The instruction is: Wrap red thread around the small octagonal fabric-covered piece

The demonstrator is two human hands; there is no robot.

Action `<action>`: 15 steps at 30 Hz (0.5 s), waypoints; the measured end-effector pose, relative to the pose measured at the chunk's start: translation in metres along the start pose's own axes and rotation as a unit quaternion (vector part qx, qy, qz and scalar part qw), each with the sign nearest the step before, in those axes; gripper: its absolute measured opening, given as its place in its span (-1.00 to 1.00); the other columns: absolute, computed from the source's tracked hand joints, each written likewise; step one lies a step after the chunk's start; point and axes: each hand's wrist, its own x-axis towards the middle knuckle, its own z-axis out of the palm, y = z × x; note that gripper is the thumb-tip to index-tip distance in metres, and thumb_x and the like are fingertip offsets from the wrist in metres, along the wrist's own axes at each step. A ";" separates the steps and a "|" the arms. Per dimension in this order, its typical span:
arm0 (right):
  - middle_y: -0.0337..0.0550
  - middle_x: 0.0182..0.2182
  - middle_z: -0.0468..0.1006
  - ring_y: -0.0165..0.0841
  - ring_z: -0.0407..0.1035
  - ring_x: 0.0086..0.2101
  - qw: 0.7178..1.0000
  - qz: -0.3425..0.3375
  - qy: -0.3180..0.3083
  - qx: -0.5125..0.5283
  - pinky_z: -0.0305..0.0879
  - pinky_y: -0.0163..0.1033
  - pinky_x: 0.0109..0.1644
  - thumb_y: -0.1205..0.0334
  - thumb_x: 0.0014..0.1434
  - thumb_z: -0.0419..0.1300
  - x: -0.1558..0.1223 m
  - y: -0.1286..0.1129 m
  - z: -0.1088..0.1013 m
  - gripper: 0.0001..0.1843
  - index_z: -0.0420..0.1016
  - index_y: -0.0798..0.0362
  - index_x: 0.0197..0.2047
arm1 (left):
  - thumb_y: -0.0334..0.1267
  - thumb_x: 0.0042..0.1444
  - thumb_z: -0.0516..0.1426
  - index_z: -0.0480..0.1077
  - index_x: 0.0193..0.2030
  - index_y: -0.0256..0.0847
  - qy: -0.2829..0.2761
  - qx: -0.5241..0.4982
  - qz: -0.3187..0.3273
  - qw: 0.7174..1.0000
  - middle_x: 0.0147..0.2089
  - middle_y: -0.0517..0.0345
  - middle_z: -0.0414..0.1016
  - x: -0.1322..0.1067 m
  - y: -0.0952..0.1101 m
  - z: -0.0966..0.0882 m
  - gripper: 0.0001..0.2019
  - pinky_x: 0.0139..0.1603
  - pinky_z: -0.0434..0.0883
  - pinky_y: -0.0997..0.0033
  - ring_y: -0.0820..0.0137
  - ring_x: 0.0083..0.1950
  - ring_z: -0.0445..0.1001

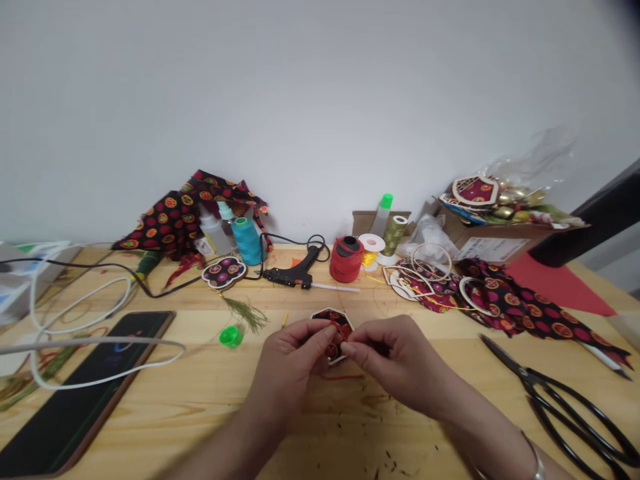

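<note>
Red thread (pixel 342 331) is pinched by our left hand (pixel 293 363) and right hand (pixel 395 360), both closed on it over the small hexagonal piece of dark patterned fabric (pixel 330 316), low over the wooden table (pixel 200 413). We judge the tying half done: its loose tail (pixel 343 377) is untrimmed, and the black scissors (pixel 565 407) lie apart.

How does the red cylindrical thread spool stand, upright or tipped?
Upright: the red cylindrical thread spool stands on end on the wooden table, core hole facing up.
</note>
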 end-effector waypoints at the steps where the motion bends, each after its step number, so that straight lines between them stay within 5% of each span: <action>1: -0.30 -0.64 0.35 -0.52 0.08 -0.60 1.000 -0.011 -0.009 -0.015 -0.01 -0.39 -0.57 0.23 0.14 0.00 -0.001 -0.001 0.002 -0.72 0.50 0.10 -0.43 | -0.28 -0.09 0.18 0.47 -0.42 -0.31 0.000 -0.020 -0.009 1.000 -0.53 0.17 0.45 0.000 0.001 0.001 -0.88 -0.57 0.17 0.60 0.60 -0.60 0.23; 5: -0.32 -0.65 0.30 -0.54 0.07 -0.60 0.991 -0.073 -0.050 -0.097 0.00 -0.40 -0.54 0.28 0.16 -0.04 -0.005 -0.004 0.010 -0.70 0.44 0.11 -0.49 | -0.30 -0.11 0.19 0.45 -0.41 -0.28 0.021 -0.069 -0.060 0.996 -0.50 0.12 0.50 -0.002 0.004 0.004 -0.89 -0.58 0.19 0.62 0.54 -0.54 0.35; 12: -0.19 -0.56 0.44 -0.43 0.18 -0.57 0.906 -0.229 -0.088 -0.345 0.03 -0.29 -0.51 0.44 0.00 0.03 -0.007 0.001 0.020 -0.86 0.40 0.13 -0.43 | -0.28 -0.13 0.20 0.39 -0.47 -0.33 -0.015 -0.111 -0.065 0.992 -0.61 0.24 0.36 0.001 0.002 -0.002 -0.87 -0.72 -0.15 0.68 0.74 -0.73 -0.03; 15: -0.16 -0.58 0.44 -0.37 0.23 -0.54 0.896 -0.291 -0.088 -0.324 0.07 -0.25 -0.49 0.25 0.01 0.10 -0.013 0.001 0.021 -0.85 0.40 0.10 -0.52 | -0.29 -0.12 0.19 0.35 -0.52 -0.33 -0.018 -0.125 -0.066 0.990 -0.66 0.32 0.26 0.003 0.000 -0.003 -0.86 -0.72 -0.16 0.66 0.74 -0.72 -0.04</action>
